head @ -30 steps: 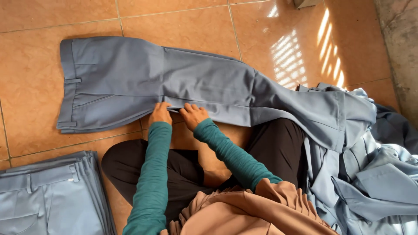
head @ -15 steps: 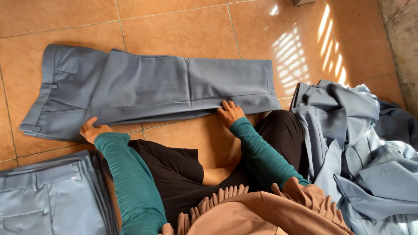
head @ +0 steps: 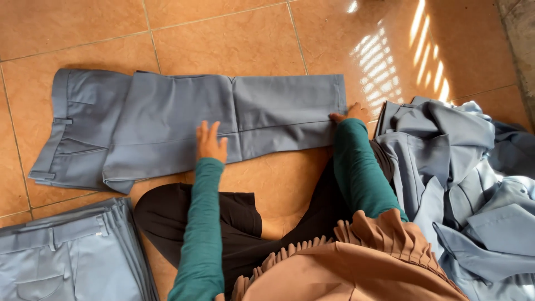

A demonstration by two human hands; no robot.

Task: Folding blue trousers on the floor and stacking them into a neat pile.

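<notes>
- While the view sweeps from the left edge, one neat stack of folded grey-blue trousers (head: 67, 251) sits at the bottom left on the orange tiled floor (head: 223, 39), waistbands lined up, seemingly a pile kept apart from the rest; how many pairs are in it cannot be counted from here.
- Above it lies one single pair of grey-blue trousers (head: 167, 128), spread flat on the tiles, waistband to the left, hem to the right, legs laid one over the other so the cloth sits smooth.
- Now the left hand (head: 210, 142): fingers spread and flat, palm down on the middle of the trouser leg near its lower edge, pressing rather than gripping, probably to pin the fabric in place.
- Further right, the right hand (head: 348, 114) sits at the hem end, fingertips on the lower corner of the cuff; whether it pinches the cloth or only touches it cannot be told.
- Two teal sleeves, two hands, and the person's black-clad legs folded just below the spread pair.
- Far right, one loose heap of grey-blue garments (head: 462, 178) lies crumpled and overlapping, well within the right arm's reach; the pieces in it are too tangled to count.
</notes>
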